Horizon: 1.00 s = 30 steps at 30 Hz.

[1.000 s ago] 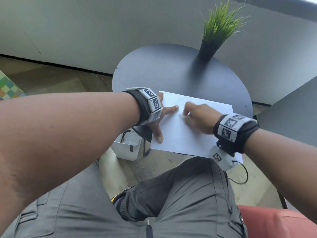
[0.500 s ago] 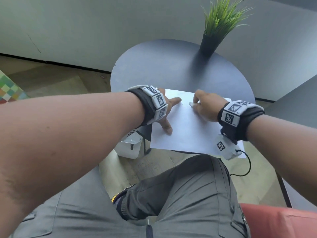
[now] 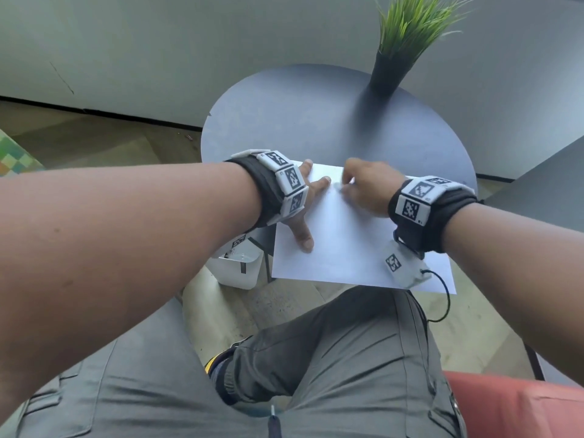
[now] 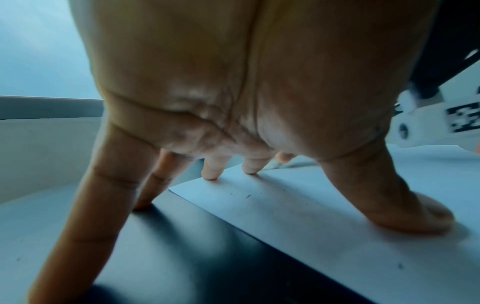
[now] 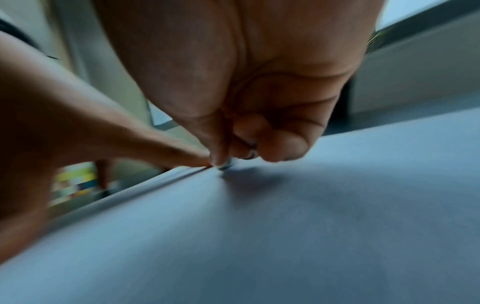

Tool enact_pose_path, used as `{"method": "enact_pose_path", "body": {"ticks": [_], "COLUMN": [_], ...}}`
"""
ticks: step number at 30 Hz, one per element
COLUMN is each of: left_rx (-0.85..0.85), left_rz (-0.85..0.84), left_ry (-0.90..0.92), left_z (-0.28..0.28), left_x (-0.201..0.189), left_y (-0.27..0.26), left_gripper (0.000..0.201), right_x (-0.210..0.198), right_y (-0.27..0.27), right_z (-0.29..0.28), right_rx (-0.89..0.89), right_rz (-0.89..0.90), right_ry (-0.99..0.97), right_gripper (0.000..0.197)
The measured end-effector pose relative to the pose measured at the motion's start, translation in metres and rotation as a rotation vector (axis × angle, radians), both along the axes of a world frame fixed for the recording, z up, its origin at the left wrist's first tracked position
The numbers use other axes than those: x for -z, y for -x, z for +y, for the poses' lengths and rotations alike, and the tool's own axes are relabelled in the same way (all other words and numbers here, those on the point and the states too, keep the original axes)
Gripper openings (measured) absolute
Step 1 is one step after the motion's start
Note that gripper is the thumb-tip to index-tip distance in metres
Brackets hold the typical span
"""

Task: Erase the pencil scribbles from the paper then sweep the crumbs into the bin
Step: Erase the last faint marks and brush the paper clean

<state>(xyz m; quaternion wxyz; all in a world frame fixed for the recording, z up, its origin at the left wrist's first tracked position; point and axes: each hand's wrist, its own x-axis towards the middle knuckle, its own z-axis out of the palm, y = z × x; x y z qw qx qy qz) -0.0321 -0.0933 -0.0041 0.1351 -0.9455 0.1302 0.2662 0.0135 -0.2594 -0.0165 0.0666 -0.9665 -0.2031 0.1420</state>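
Note:
A white sheet of paper (image 3: 341, 245) lies on the round dark table (image 3: 316, 121), its near edge hanging over the rim. My left hand (image 3: 308, 203) is spread flat, thumb and forefinger pressing the sheet's left part; in the left wrist view the fingertips (image 4: 210, 174) touch the paper (image 4: 324, 216), and two outer fingers stand on the bare table. My right hand (image 3: 363, 188) is curled and pinches a small eraser (image 5: 225, 164) against the paper (image 5: 285, 236) near the far edge. A few dark crumbs (image 4: 248, 196) lie on the sheet.
A white bin (image 3: 238, 268) stands on the floor under the table's left near edge. A green plant in a dark pot (image 3: 390, 67) sits at the table's far right. My grey trousers (image 3: 331, 358) fill the foreground; a red seat (image 3: 518, 406) is at lower right.
My right hand, with the eraser, has moved from the middle of the sheet toward its far edge, close to my left forefinger. The left hand keeps pressing the paper.

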Motion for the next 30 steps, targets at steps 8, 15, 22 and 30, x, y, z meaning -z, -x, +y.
{"method": "enact_pose_path", "body": {"ticks": [8,15,22,30], "left_rx": [0.009,0.030,0.012,0.119], "left_rz": [0.011,0.024,0.043,-0.017], "left_ry": [0.007,0.016,0.007,-0.031], "left_z": [0.001,-0.001,-0.004,-0.006], "left_x": [0.001,-0.004,-0.002,-0.001], "left_y": [-0.001,0.001,0.002,-0.002], "left_gripper": [0.144,0.139,0.144,0.145], "right_x": [-0.003,-0.001,-0.004,-0.008], "right_y": [0.006,0.040,0.046,0.045], "right_z": [-0.012,-0.008,-0.019,-0.027], "right_rx": [-0.052,-0.334,-0.239,-0.140], "right_rz": [0.030,0.081,0.085,0.040], "right_ry": [0.019,0.048,0.069,0.056], "right_gripper": [0.024,0.016,0.013,0.020]}}
